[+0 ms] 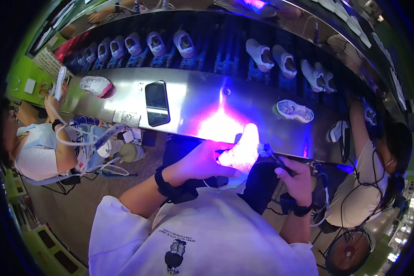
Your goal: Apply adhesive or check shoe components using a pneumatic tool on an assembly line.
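My left hand (207,161) is closed round a shoe (246,149), held just off the bench's near edge. Strong violet-white light washes the shoe out, so its details are lost. In my right hand (296,177) is a small brush (273,156) with a dark handle. Its bluish bristle head is beside the shoe's right side; whether they touch I cannot tell. On the metal bench (188,92) beyond, a shoe sole (294,111) with a whitish inside lies to the right. Another sole (96,86), with a pinkish-red edge, lies to the left.
Behind the bench runs a dark conveyor (216,41) carrying a row of light shoes (184,43). A black phone-like slab (157,103) lies on the bench. Co-workers sit at the left (43,147) and right (365,179). Cables and a bucket (132,152) are by the left one.
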